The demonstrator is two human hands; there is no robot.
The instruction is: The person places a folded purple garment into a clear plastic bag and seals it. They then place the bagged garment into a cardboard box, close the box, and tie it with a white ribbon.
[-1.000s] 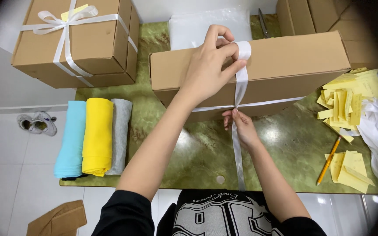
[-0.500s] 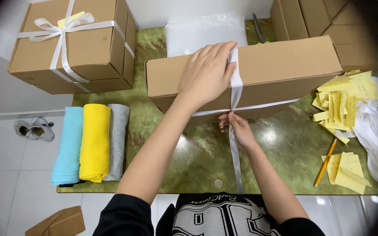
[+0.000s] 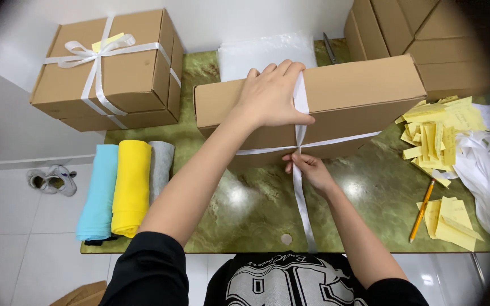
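Hands work a white ribbon around a long flat cardboard box that lies across a green marbled table, seen from the head camera. The left hand lies spread on the box top, palm down, fingers stretched toward the far edge and thumb pressing the ribbon where it bends over the near top edge. The right hand sits just below the box's front face, fingers pinched on the ribbon at the spot where the upright band crosses the band running along the front. From that pinch the loose tail hangs down over the table to its near edge.

To the left lie three rolled cloths side by side, light blue, yellow and grey. Behind them stands a square cardboard box tied with a white bow. At the right are yellow paper slips, an orange pencil and a heap of white ribbon. More plain boxes are stacked at the far right, and a clear plastic bag lies behind the long box.
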